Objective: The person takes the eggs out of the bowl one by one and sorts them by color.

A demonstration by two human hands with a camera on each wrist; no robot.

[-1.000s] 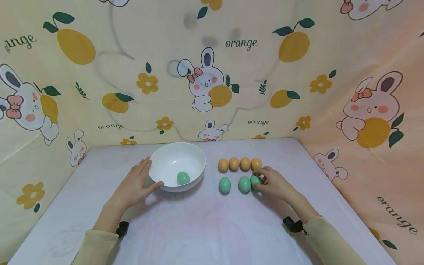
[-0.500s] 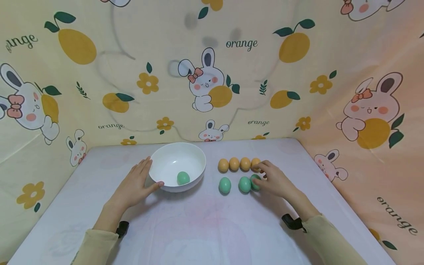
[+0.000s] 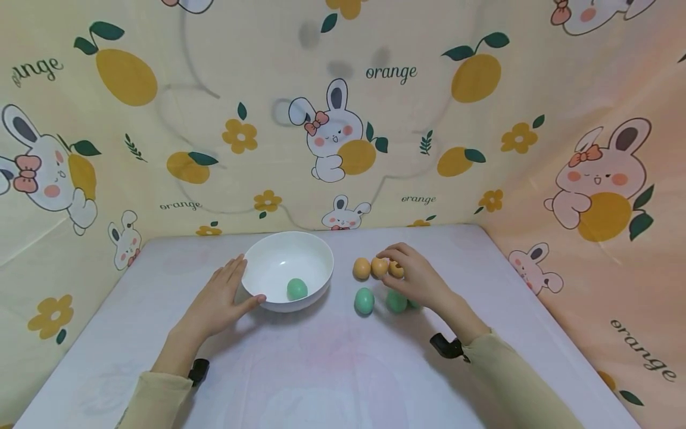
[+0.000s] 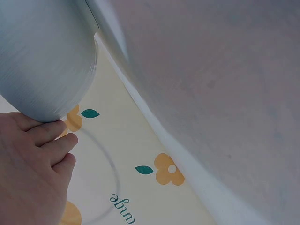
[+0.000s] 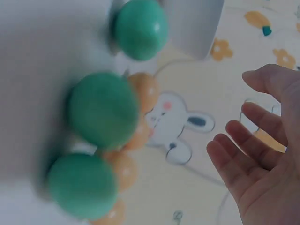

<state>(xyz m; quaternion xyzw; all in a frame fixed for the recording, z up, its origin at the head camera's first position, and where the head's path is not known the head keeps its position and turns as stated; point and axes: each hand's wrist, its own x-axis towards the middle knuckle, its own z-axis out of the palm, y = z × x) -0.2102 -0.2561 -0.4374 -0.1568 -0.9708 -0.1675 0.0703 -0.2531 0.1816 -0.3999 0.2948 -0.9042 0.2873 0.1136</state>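
My left hand rests against the left side of a white bowl, fingers and thumb fairly straight along its outside. Inside the bowl lies one green egg. My right hand hovers over the eggs on the right with spread fingers and nothing in it; the right wrist view shows the bare palm. Below it are a single green egg and two more side by side, one green egg in front of another. A row of orange-yellow eggs stands behind, its right end hidden by the hand.
A white cloth covers the table. Behind and at both sides hangs a curtain printed with rabbits and oranges. The bowl stands left of the eggs, near the table's back edge.
My right hand has let go of the rightmost green egg, which stays on the table. It has moved up and left, over the orange-yellow eggs. My left hand and the bowl have not moved.
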